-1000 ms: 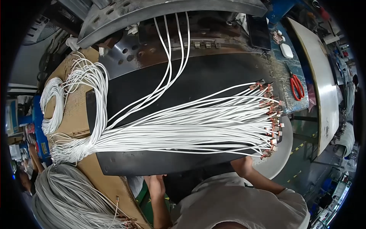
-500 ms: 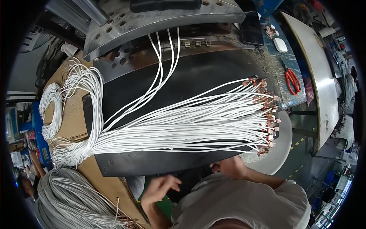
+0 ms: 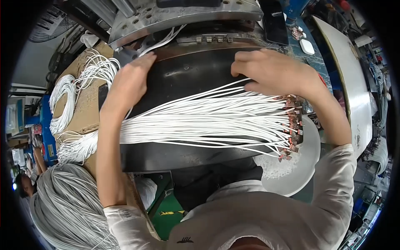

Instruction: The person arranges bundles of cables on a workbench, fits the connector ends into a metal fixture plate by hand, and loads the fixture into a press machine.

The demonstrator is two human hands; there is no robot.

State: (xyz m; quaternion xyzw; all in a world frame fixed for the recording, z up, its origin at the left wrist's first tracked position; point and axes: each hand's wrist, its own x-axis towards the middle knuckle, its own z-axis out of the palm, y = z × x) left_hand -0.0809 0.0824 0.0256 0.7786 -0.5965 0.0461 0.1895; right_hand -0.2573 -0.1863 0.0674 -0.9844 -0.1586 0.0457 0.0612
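Observation:
A broad bundle of white cables (image 3: 200, 123) lies across a black work surface (image 3: 187, 77), its copper-coloured metal ends (image 3: 291, 125) fanned out at the right. My left hand (image 3: 130, 85) is closed around a few loose white cables (image 3: 164, 41), which run from its fingertips up beneath the metal machine plate (image 3: 191, 21). Over the right part of the bundle, my right hand (image 3: 271, 71) has bent fingers, with a gap between thumb and forefinger. The uppermost cable passes beneath that gap; no firm grip on it shows.
Coiled white cables (image 3: 62, 100) rest on cardboard (image 3: 85, 114) at the left. A large grey cable coil (image 3: 71, 204) sits at lower left. Beside the machine are a dark phone-like slab (image 3: 275, 27) and a white rounded case (image 3: 307, 46). A round grey stool (image 3: 310, 166) stands at the right.
Both hands have risen from below the work surface to above the cables. The loose cables near the machine have shifted left into my left hand. The whole view has shifted slightly.

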